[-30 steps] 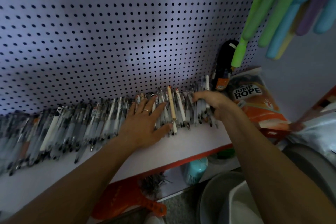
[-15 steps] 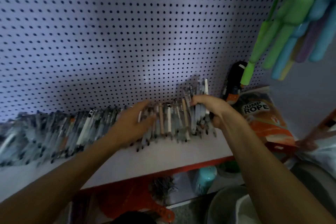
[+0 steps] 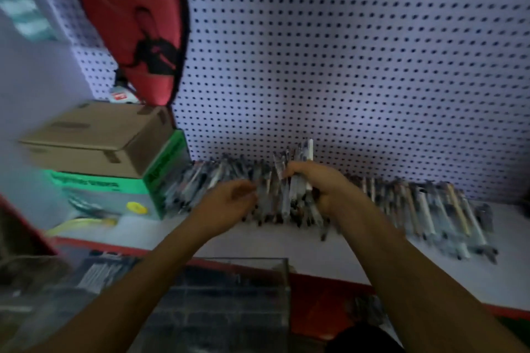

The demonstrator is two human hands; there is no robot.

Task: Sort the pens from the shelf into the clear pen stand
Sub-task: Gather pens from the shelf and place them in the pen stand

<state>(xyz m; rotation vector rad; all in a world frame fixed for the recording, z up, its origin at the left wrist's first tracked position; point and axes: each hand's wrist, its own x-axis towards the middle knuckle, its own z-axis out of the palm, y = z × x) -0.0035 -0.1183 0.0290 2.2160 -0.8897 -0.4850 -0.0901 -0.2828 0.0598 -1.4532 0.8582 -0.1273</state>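
Note:
A long row of pens [image 3: 424, 209] lies on the white shelf [image 3: 286, 241] against the pegboard. My right hand [image 3: 318, 183] grips a bunch of pens [image 3: 298, 163] whose ends stick up above the fist. My left hand [image 3: 229, 203] is beside it on the left, fingers curled loosely at the pens; the blur hides whether it holds any. The clear pen stand [image 3: 235, 295] sits below the shelf's front edge, between my forearms, with dark pens in it.
A brown cardboard box [image 3: 97, 140] is stacked on a green box [image 3: 114, 189] at the shelf's left end. A red racket bag [image 3: 134, 17] hangs on the pegboard [image 3: 358, 60] above them. The shelf has a red front edge [image 3: 315, 275].
The view has swung left, bringing the boxes, red bag and clear stand into sight. My hands have come closer together, and the right hand has lifted its bunch of pens higher.

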